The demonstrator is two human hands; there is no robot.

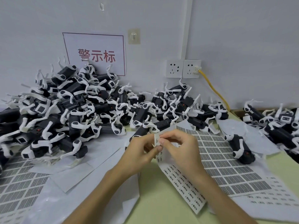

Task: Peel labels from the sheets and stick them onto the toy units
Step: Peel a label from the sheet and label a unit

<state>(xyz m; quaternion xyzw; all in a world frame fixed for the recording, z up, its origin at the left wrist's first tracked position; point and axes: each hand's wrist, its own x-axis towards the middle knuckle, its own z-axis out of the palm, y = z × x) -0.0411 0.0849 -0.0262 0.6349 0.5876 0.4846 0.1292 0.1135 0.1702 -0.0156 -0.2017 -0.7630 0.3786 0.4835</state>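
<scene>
**Mid-peel at the labelling bench**

Biggest thing first: the pale green bench [161, 206] was mostly buried under stock. The pile of toy units [68, 110], black bodies with white legs poking out everywhere, was heaped at the back against the wall, so I'll place everything off that pile.

In front of the pile and to its right, a grid sheet [226, 162] of dense printed labels lay flat. One loose toy unit [241, 149] lay just beside it, further right again.

Just in front of the pile's near edge, both hands were working on a small-label sheet [182, 180]. Its lower end trailed down onto the bench.

- **Left hand:** the left hand [140, 152] pinched the curled-over top of that sheet between thumb and fingers.
- **Right hand:** the right hand [179, 147] had its fingertips nipped on a label [156, 139] at that same edge.

My take on handling:

- **Label:** it looked feather-light, floppy and sticky-backed, so it'd likely curl or fold onto itself. I'd lift it by one corner only and keep fingers off the glue.
- **Sheet:** it bends easily, so hold it close to the label.
- **Toys:** they looked like rigid plastic, with thin legs that could snag in the heap. I'd grab one by the body.
</scene>
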